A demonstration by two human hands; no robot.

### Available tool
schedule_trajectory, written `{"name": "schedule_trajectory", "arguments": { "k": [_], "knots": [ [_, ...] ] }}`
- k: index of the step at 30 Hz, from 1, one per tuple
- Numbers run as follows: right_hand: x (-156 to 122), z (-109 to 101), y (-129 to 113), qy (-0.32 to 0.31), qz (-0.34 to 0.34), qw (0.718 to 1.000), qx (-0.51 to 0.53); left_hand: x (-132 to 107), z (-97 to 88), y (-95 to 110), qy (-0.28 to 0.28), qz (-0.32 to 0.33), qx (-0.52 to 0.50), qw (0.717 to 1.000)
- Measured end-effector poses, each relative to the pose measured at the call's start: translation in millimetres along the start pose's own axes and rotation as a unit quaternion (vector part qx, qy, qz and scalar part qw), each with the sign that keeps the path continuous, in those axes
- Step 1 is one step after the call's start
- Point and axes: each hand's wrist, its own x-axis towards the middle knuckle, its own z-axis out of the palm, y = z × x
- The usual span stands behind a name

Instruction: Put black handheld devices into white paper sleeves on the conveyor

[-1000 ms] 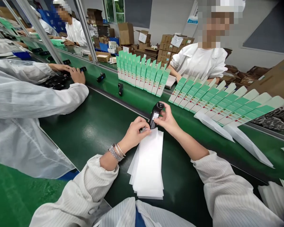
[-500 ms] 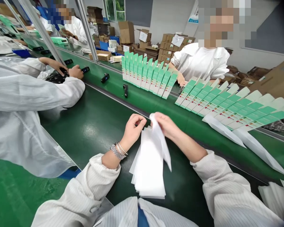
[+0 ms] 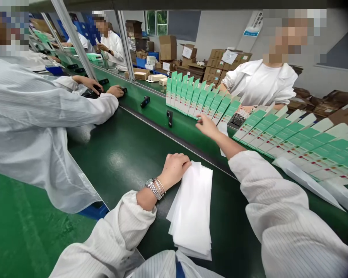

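My left hand (image 3: 175, 168) lies with its fingers curled on the top end of a stack of white bags (image 3: 193, 210) on the dark green belt (image 3: 127, 150). My right hand (image 3: 207, 126) is stretched forward to the near end of a row of upright green and white boxes (image 3: 191, 96). Its fingers are pressed together, and a white bag (image 3: 223, 133) shows just behind the hand and wrist. What the bag contains is hidden.
A second row of green boxes (image 3: 292, 139) leans at the right, with long white bags (image 3: 307, 181) before it. Black devices (image 3: 169, 117) lie along the raised green strip. A co-worker's sleeve (image 3: 46, 112) fills the left; another person (image 3: 261, 85) works opposite.
The black device went into a white bag. My right hand then carried it forward to the box row, and my left hand settled on the stack. My view shifted right.
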Motion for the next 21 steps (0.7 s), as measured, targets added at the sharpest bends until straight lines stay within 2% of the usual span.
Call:
{"name": "schedule_trajectory", "arguments": {
  "k": [2,4,7,11,14,16,18,20,21],
  "knots": [
    [8.7,30.6,-30.2,-0.091,-0.052,0.994,-0.016,-1.3,0.8,-0.6,0.0,0.015,-0.002,1.0],
    [19.9,57.4,-55.1,-0.142,-0.07,0.986,-0.045,-2.9,2.0,-1.3,0.001,0.033,-0.015,0.999],
    [35.1,85.1,-70.9,-0.14,-0.024,0.988,-0.052,-4.2,4.7,-1.8,0.004,0.059,-0.03,0.998],
    [43.5,96.8,-56.1,-0.088,0.048,0.995,-0.015,-1.8,7.6,-4.0,0.007,0.075,-0.016,0.997],
    [34.4,86.4,-39.3,-0.06,0.1,0.992,0.037,2.0,5.8,-6.4,0.031,0.08,-0.018,0.996],
    [16.1,69.2,-31.8,-0.051,0.122,0.989,0.072,4.9,3.0,-6.8,0.049,0.085,-0.032,0.995],
    [-13.2,44.4,-27.9,-0.039,0.114,0.983,0.141,7.5,-0.3,-6.2,0.06,0.087,-0.048,0.993],
    [-50.5,15.7,-27.1,-0.04,0.068,0.956,0.283,9.3,-3.0,-4.5,0.064,0.089,-0.063,0.992],
    [-70.0,1.8,-27.5,-0.047,0.039,0.929,0.366,9.7,-4.0,-3.3,0.067,0.091,-0.072,0.991]
  ]
}}
